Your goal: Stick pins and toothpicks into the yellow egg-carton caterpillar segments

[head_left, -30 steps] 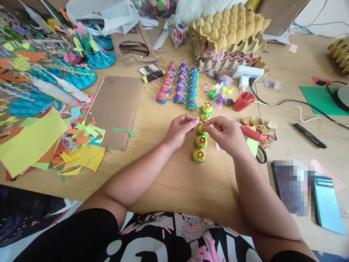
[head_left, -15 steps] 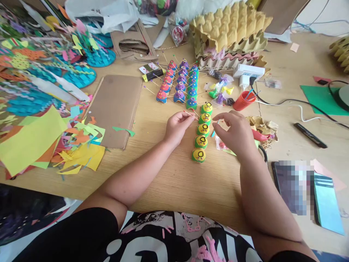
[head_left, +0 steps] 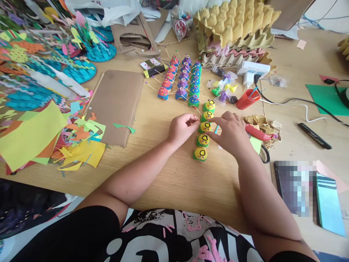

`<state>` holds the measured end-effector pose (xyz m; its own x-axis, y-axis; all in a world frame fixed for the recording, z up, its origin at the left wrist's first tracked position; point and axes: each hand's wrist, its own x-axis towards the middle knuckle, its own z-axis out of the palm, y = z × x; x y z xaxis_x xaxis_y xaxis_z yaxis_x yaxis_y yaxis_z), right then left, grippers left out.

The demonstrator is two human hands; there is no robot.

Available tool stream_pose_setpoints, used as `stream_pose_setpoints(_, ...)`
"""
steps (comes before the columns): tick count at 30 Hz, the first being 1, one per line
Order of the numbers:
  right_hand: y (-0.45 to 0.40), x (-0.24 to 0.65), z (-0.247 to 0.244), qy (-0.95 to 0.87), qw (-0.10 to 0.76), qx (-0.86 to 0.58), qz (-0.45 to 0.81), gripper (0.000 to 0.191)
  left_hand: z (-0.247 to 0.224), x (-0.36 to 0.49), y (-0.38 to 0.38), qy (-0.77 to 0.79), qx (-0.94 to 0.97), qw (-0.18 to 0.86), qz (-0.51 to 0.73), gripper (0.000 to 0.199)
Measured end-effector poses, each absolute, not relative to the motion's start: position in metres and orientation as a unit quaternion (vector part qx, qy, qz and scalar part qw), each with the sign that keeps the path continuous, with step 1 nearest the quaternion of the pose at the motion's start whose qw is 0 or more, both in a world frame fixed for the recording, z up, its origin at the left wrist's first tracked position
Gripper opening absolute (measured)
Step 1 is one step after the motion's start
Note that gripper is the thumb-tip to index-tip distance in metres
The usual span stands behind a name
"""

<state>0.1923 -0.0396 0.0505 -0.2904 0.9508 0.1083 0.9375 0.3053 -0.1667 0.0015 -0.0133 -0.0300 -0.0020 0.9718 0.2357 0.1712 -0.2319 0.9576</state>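
A row of yellow-and-green painted egg-carton cups, an egg-carton caterpillar (head_left: 201, 140), lies lengthwise before me, with black rings and small coloured dots on its bumps. My left hand (head_left: 182, 128) is at its left side, thumb and fingers pinching a thin stick with a red tip (head_left: 194, 116); the stick's other end is hidden. From the right, my right hand (head_left: 227, 129) reaches over it, thumb and forefinger on the middle bump. Behind stand a red-and-blue caterpillar (head_left: 167, 80), a purple-and-blue one (head_left: 183, 82) and a blue-and-green one (head_left: 195, 85), with thin sticks poking out.
Left of my arms lie a cardboard sheet (head_left: 113, 105) and paper scraps (head_left: 29, 134). Egg trays (head_left: 237, 25) are stacked at the back. To the right are a red cup (head_left: 247, 100), a power adapter (head_left: 252, 69), cables, a black marker (head_left: 315, 135) and a phone (head_left: 329, 207).
My right hand has moved left and down onto the yellow-and-green caterpillar. My left hand has come slightly closer to it, still pinching the stick. The view has shifted a little.
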Motion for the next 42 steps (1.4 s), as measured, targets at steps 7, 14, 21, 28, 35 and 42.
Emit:
stream_pose_setpoints(7,-0.0387,0.1897,0.0457,-0.801,0.086,-0.592,0.022,0.035,-0.0297,0.0017,-0.0141,0.494,0.597,0.374,0.510,0.006)
stream_pose_setpoints(14,-0.0377,0.1902,0.0452,-0.799,0.062,-0.598,0.028,0.033,-0.0266,0.0017,-0.0164,0.497,0.601,0.376,0.500,0.005)
stream_pose_setpoints(21,-0.0371,0.1905,0.0429,-0.798,0.058,-0.599,0.032,0.035,-0.0245,0.0020,-0.0171,0.501,0.598,0.382,0.496,0.003)
stream_pose_setpoints(28,-0.0365,0.1891,0.0426,-0.796,0.062,-0.601,0.028,0.032,-0.0265,0.0022,-0.0151,0.494,0.591,0.389,0.505,0.002)
stream_pose_setpoints(35,-0.0362,0.1895,0.0429,-0.797,0.066,-0.600,0.035,0.031,-0.0290,0.0021,-0.0154,0.487,0.595,0.387,0.508,0.002)
stream_pose_setpoints(42,-0.0357,0.1880,0.0440,-0.793,0.064,-0.604,0.044,0.030,-0.0280,0.0017,-0.0165,0.497,0.602,0.382,0.494,0.003)
